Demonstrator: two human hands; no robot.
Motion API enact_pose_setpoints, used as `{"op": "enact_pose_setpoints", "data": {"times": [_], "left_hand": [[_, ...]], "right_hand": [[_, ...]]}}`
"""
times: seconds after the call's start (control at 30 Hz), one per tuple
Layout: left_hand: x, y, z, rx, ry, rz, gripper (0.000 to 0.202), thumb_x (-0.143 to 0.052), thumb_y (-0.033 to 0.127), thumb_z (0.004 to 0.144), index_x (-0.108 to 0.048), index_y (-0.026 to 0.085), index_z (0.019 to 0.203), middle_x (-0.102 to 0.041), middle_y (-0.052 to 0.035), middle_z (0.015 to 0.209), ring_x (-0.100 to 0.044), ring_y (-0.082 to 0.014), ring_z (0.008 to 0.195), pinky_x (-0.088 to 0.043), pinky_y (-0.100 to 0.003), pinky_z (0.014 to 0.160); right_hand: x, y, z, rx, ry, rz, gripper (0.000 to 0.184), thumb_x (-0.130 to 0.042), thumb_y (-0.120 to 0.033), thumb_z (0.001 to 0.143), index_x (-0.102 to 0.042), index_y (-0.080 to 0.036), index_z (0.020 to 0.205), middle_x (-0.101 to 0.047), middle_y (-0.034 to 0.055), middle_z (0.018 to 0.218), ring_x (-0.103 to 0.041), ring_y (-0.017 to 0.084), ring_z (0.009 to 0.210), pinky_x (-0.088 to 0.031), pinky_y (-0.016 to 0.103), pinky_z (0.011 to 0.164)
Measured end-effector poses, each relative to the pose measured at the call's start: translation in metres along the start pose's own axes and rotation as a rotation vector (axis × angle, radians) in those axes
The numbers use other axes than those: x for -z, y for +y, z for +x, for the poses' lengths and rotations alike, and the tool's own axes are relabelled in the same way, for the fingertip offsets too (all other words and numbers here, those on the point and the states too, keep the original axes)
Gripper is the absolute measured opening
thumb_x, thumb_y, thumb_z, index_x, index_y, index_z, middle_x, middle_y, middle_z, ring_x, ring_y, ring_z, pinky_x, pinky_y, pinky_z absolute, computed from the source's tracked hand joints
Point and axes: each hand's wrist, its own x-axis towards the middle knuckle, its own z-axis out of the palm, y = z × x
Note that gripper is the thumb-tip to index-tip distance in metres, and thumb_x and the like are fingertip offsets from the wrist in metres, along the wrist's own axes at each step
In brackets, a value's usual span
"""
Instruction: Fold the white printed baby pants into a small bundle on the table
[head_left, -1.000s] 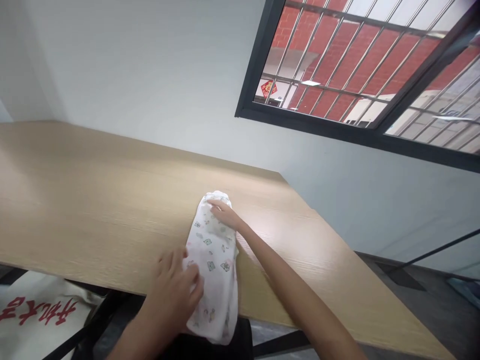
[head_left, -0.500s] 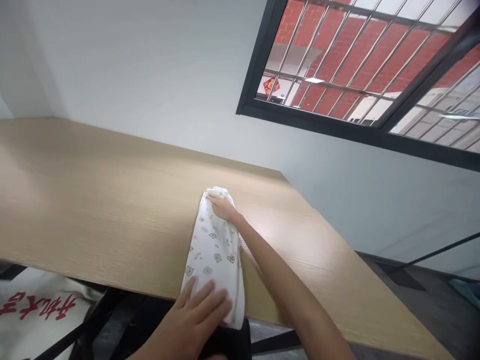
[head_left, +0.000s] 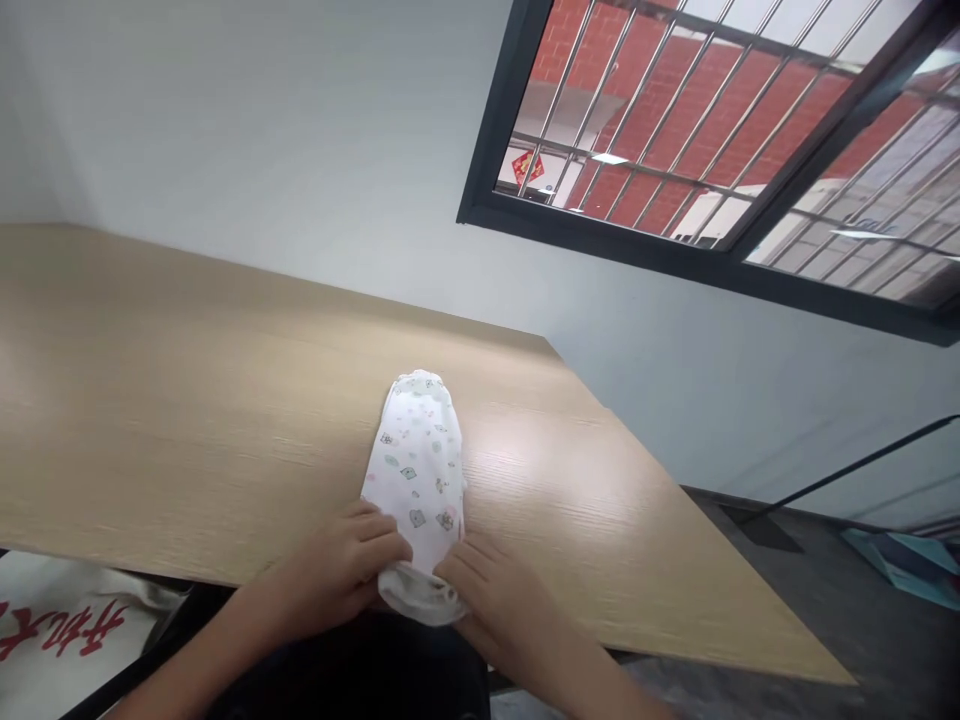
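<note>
Pale wood bench [head_left: 187, 400], both hands at a printed cloth [head_left: 415, 470]

Past the bench's near left edge, a white tote bag [head_left: 60, 640] with red lettering lies below the top. The left hand [head_left: 334, 565] comes in at the near edge, its fingers closed together and curled against the left side of the cloth's rolled near end. The cloth, white with small scattered motifs, lies folded lengthwise near the middle of that edge, its rounded far end pointing across the bench. The right hand [head_left: 499, 600] mirrors the left, its fingers held together and pressing on the roll's right side. Squeezed from both sides, the roll looks held so it cannot spring open. Farther right and high up, a barred window [head_left: 660, 130] looks onto a red brick wall [head_left: 675, 130].
</note>
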Motion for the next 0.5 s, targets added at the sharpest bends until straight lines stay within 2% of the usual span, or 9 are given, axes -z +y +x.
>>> {"op": "enact_pose_setpoints", "data": {"times": [0.03, 0.1, 0.2, 0.27, 0.3, 0.37, 0.43, 0.47, 0.5], "left_hand": [[0.008, 0.007, -0.001, 0.033, -0.025, -0.035, 0.019, -0.042, 0.010, 0.080, -0.057, 0.022, 0.083, -0.063, 0.0019, 0.079, -0.055, -0.0119, 0.075, -0.043, -0.022, 0.072], [0.020, 0.024, -0.014, 0.064, -0.027, -0.065, 0.016, -0.043, 0.014, 0.080, -0.056, 0.023, 0.081, -0.062, 0.0030, 0.077, -0.055, -0.0113, 0.069, -0.040, -0.020, 0.061], [0.028, 0.045, -0.037, 0.033, 0.007, -0.059, 0.013, -0.043, 0.020, 0.079, -0.056, 0.024, 0.077, -0.061, 0.0041, 0.066, -0.051, -0.0109, 0.056, -0.036, -0.021, 0.052], [0.034, 0.046, -0.033, 0.112, 0.028, -0.042, 0.018, -0.040, 0.019, 0.078, -0.057, 0.024, 0.076, -0.062, 0.0035, 0.067, -0.053, -0.0112, 0.056, -0.035, -0.021, 0.051], [0.039, 0.040, -0.021, 0.190, 0.031, -0.025, 0.020, -0.039, 0.017, 0.077, -0.058, 0.024, 0.076, -0.064, 0.0030, 0.070, -0.055, -0.0117, 0.059, -0.036, -0.021, 0.053], [0.051, 0.016, 0.018, 0.328, 0.035, 0.018, 0.022, -0.038, 0.018, 0.076, -0.060, 0.022, 0.078, -0.066, 0.0015, 0.077, -0.058, -0.0139, 0.069, -0.037, -0.022, 0.058], [0.060, -0.017, 0.066, 0.352, 0.029, 0.040, 0.023, -0.039, 0.027, 0.081, -0.061, 0.019, 0.081, -0.066, -0.0008, 0.082, -0.058, -0.0159, 0.072, -0.037, -0.023, 0.059], [0.062, -0.034, 0.087, 0.351, 0.008, 0.019, 0.027, -0.038, 0.032, 0.083, -0.061, 0.018, 0.084, -0.066, -0.0017, 0.084, -0.058, -0.0164, 0.073, -0.039, -0.023, 0.060], [0.061, -0.048, 0.105, 0.370, 0.001, 0.034, 0.028, -0.039, 0.033, 0.083, -0.061, 0.017, 0.090, -0.066, -0.0039, 0.090, -0.059, -0.0176, 0.078, -0.041, -0.024, 0.063]], "right_hand": [[0.009, -0.005, 0.001, -0.016, 0.000, 0.086, 0.011, -0.047, -0.022, 0.081, -0.055, -0.021, 0.089, -0.061, 0.0016, 0.089, -0.055, 0.012, 0.080, -0.045, 0.025, 0.071], [0.023, -0.019, -0.004, -0.032, 0.001, 0.237, 0.007, -0.051, -0.026, 0.080, -0.053, -0.022, 0.086, -0.061, -0.0007, 0.083, -0.054, 0.009, 0.071, -0.040, 0.020, 0.060], [0.030, -0.038, -0.018, -0.061, -0.020, 0.440, 0.014, -0.056, -0.025, 0.075, -0.054, -0.024, 0.088, -0.061, -0.0011, 0.080, -0.053, 0.008, 0.066, -0.036, 0.018, 0.056], [0.032, -0.039, -0.014, -0.161, -0.010, 0.598, 0.019, -0.054, -0.022, 0.074, -0.055, -0.024, 0.093, -0.062, -0.0006, 0.084, -0.054, 0.008, 0.071, -0.038, 0.017, 0.060], [0.035, -0.034, -0.005, -0.222, 0.029, 0.656, 0.021, -0.052, -0.021, 0.073, -0.055, -0.023, 0.094, -0.062, -0.0004, 0.086, -0.055, 0.008, 0.073, -0.039, 0.017, 0.062], [0.046, -0.014, 0.026, -0.339, 0.153, 0.693, 0.022, -0.047, -0.019, 0.074, -0.056, -0.020, 0.094, -0.061, -0.0001, 0.086, -0.054, 0.008, 0.075, -0.039, 0.017, 0.063], [0.058, 0.016, 0.066, -0.434, 0.275, 0.605, 0.019, -0.047, -0.022, 0.076, -0.057, -0.016, 0.090, -0.060, 0.0016, 0.086, -0.052, 0.009, 0.075, -0.038, 0.018, 0.064], [0.062, 0.032, 0.085, -0.490, 0.296, 0.557, 0.019, -0.047, -0.025, 0.077, -0.057, -0.014, 0.090, -0.060, 0.0031, 0.087, -0.052, 0.011, 0.076, -0.039, 0.019, 0.065], [0.063, 0.047, 0.100, -0.547, 0.287, 0.503, 0.024, -0.045, -0.024, 0.078, -0.057, -0.013, 0.097, -0.060, 0.0051, 0.094, -0.053, 0.012, 0.081, -0.040, 0.021, 0.069]]}}
